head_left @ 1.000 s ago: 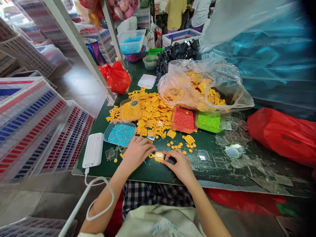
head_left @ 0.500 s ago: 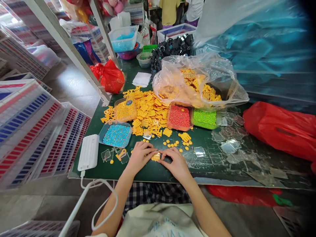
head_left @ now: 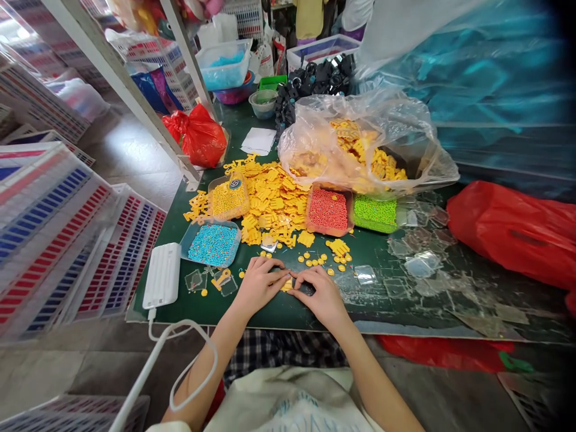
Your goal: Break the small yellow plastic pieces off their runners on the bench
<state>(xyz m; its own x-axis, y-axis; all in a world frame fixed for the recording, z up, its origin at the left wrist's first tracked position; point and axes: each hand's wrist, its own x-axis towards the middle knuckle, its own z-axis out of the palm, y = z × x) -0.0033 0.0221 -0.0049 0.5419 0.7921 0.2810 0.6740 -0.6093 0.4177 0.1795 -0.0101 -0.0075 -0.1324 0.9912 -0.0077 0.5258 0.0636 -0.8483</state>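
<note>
Close to the table's front edge, a small yellow plastic piece (head_left: 287, 285) lies between my hands, partly covered by fingers. My left hand (head_left: 262, 283) is closed on its left side, fingertips pressed on it. My right hand (head_left: 320, 294) pinches at its right side, thumb and forefinger meeting at the piece. Whatever tiny part may be between the fingertips is too small to make out. Just beyond lie loose yellow round pieces (head_left: 315, 260) and a big heap of flat yellow plastic pieces (head_left: 274, 204).
Trays of blue beads (head_left: 211, 245), yellow beads (head_left: 227, 198), red beads (head_left: 328, 211) and green beads (head_left: 375, 212) ring the heap. A white power bank (head_left: 162, 276) with a cable sits left. Clear plastic squares (head_left: 423, 265) are scattered right, below a clear bag (head_left: 310, 141) of yellow pieces.
Both hands stay at the yellow piece with almost the same grip. The whole view has shifted very slightly; nothing else has visibly moved.
</note>
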